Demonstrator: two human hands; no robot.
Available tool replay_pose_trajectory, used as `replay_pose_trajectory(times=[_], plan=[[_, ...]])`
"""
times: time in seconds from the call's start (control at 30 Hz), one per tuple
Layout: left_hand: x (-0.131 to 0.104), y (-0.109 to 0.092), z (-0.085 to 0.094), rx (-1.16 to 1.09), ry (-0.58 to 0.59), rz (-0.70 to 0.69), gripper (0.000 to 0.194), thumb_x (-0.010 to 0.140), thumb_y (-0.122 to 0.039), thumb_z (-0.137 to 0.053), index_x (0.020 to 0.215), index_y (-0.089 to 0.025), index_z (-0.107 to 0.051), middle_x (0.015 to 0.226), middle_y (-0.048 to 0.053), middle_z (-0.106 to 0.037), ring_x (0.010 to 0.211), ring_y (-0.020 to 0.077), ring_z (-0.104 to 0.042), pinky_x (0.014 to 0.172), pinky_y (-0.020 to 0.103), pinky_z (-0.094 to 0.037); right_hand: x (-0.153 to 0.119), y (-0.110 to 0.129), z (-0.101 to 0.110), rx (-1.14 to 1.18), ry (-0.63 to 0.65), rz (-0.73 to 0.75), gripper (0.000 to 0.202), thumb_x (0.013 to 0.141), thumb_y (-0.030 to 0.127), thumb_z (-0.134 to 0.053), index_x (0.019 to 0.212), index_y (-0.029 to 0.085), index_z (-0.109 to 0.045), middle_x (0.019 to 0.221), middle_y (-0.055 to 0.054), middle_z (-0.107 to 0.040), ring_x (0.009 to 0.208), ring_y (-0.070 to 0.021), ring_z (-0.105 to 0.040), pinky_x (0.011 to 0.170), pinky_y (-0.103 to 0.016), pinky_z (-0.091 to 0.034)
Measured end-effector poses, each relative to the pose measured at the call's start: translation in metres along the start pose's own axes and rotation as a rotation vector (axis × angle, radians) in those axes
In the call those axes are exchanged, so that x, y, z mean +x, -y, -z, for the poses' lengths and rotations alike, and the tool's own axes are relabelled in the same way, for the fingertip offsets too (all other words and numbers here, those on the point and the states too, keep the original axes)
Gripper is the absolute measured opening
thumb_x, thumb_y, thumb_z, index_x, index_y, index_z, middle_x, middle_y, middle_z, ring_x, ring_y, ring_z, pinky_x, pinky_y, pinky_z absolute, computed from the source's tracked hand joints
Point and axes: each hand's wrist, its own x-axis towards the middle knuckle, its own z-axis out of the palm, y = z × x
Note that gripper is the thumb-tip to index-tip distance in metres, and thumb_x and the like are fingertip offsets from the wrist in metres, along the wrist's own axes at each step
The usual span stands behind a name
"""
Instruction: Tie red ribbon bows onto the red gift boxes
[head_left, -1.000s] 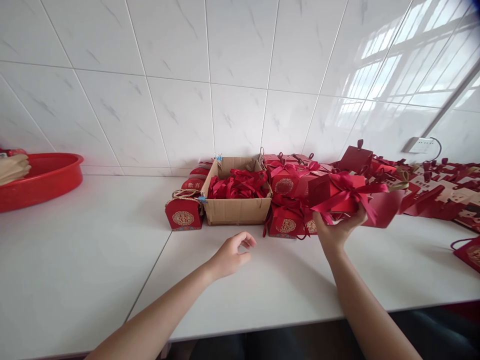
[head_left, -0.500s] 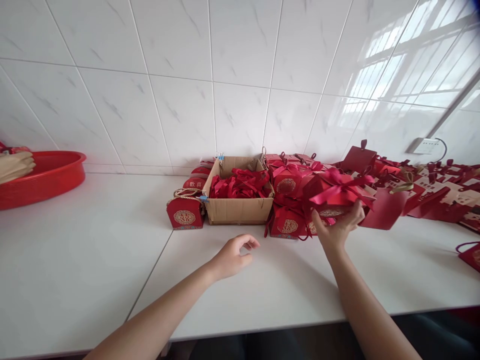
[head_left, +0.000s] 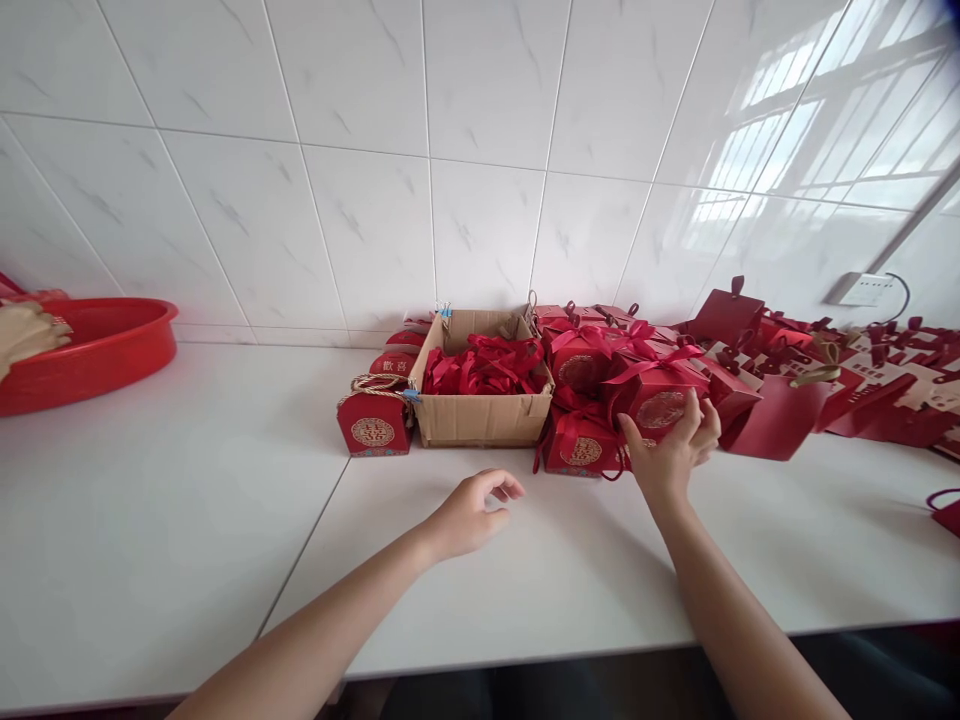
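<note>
My left hand [head_left: 474, 512] hovers over the white table [head_left: 450, 610] with fingers loosely curled, thumb apart, and nothing in it. It is nearest to the cardboard box [head_left: 484, 420], which holds a heap of red ribbons [head_left: 487, 366]. My right hand [head_left: 670, 450] is open at the front of a red gift box [head_left: 664, 390] tied with a ribbon bow. Its thumb and fingers are spread by the lower front of this box; whether they still touch it I cannot tell. The gift box sits on top of other red gift boxes [head_left: 581, 450], their lower right part hidden by my hand.
Left of the cardboard box stand red boxes with rope handles [head_left: 375, 425]. A red basin [head_left: 112, 345] is at the far left, with a pale glove-like thing [head_left: 30, 335] at its rim. Many red gift bags [head_left: 784, 415] crowd the right. A tiled wall [head_left: 360, 230] backs the table.
The gift box in my right hand has gone back onto the pile, its round emblem now facing me. My right hand's fingers have come from beneath it to its front. My left hand stays put.
</note>
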Motion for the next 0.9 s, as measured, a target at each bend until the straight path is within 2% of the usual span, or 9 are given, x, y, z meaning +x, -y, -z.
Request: replay_pose_trajectory(times=[0.07,0.13,0.2,0.27,0.37,0.47,0.63,0.9], plan=[[0.001,0.001,0.0,-0.001,-0.003,-0.004,0.031,0.068,-0.009,-0.046,0.094,-0.018,-0.06,0.107,0.006,-0.064,0.103,0.0202,-0.058,0.092,0.034,-0.046,0.0,0.001,0.004,0.049,-0.076,0.117,0.082,0.073,0.053,-0.066,0.139,0.019,-0.031,0.139,-0.022,-0.027,0.132,-0.0407,-0.027,0.099,-0.065,-0.026],[0.001,0.002,-0.001,-0.002,-0.007,-0.007,0.03,0.069,-0.01,-0.047,0.094,-0.018,-0.06,0.107,0.006,-0.064,0.103,0.0203,-0.058,0.092,0.034,-0.045,-0.001,0.002,0.009,0.142,-0.111,0.263,0.059,0.077,0.041,-0.063,0.127,0.016,-0.042,0.132,-0.021,-0.034,0.127,-0.0374,-0.033,0.099,-0.06,-0.03],[0.002,0.003,-0.001,-0.003,-0.008,-0.01,0.03,0.069,-0.01,-0.047,0.094,-0.018,-0.061,0.107,0.006,-0.064,0.103,0.0203,-0.058,0.093,0.034,-0.044,-0.004,0.004,0.015,0.228,-0.01,0.384,0.028,0.08,0.03,-0.056,0.105,0.017,-0.052,0.113,-0.017,-0.048,0.111,-0.0312,-0.048,0.093,-0.051,-0.037],[0.002,0.004,-0.001,-0.004,-0.008,-0.011,0.03,0.069,-0.01,-0.047,0.094,-0.018,-0.061,0.106,0.006,-0.064,0.103,0.0201,-0.058,0.094,0.034,-0.044,-0.008,0.006,0.019,0.268,0.202,0.46,0.007,0.08,0.024,-0.051,0.084,0.02,-0.054,0.085,-0.008,-0.058,0.083,-0.0225,-0.057,0.078,-0.039,-0.045],[0.002,0.003,-0.001,0.0,-0.006,-0.013,0.03,0.069,-0.01,-0.047,0.095,-0.018,-0.061,0.107,0.006,-0.064,0.104,0.0202,-0.057,0.094,0.034,-0.044,-0.016,0.012,0.019,0.262,0.519,0.512,0.009,0.077,0.019,-0.048,0.075,0.021,-0.056,0.058,0.001,-0.056,0.051,-0.0126,-0.051,0.055,-0.025,-0.042],[0.001,0.003,-0.001,0.004,0.001,-0.012,0.03,0.069,-0.011,-0.047,0.095,-0.018,-0.061,0.107,0.006,-0.064,0.103,0.0204,-0.057,0.093,0.034,-0.044,-0.022,0.017,0.013,0.187,0.718,0.472,0.014,0.073,0.015,-0.048,0.074,0.021,-0.06,0.055,0.003,-0.06,0.044,-0.0107,-0.05,0.049,-0.022,-0.037],[0.002,0.004,-0.001,-0.003,0.016,-0.014,0.03,0.069,-0.011,-0.047,0.095,-0.018,-0.06,0.107,0.006,-0.064,0.101,0.0197,-0.058,0.091,0.033,-0.046,-0.024,0.019,0.005,0.059,0.852,0.342,0.015,0.073,0.017,-0.048,0.073,0.021,-0.063,0.06,0.001,-0.066,0.051,-0.0147,-0.057,0.048,-0.022,-0.033],[0.002,0.005,-0.003,-0.002,0.025,-0.016,0.025,0.072,-0.013,-0.047,0.093,-0.017,-0.06,0.105,0.007,-0.064,0.097,0.0192,-0.06,0.087,0.033,-0.048,-0.023,0.019,0.003,0.036,0.945,0.243,0.018,0.075,0.02,-0.046,0.075,0.022,-0.064,0.065,-0.001,-0.067,0.058,-0.0157,-0.059,0.057,-0.024,-0.039]])
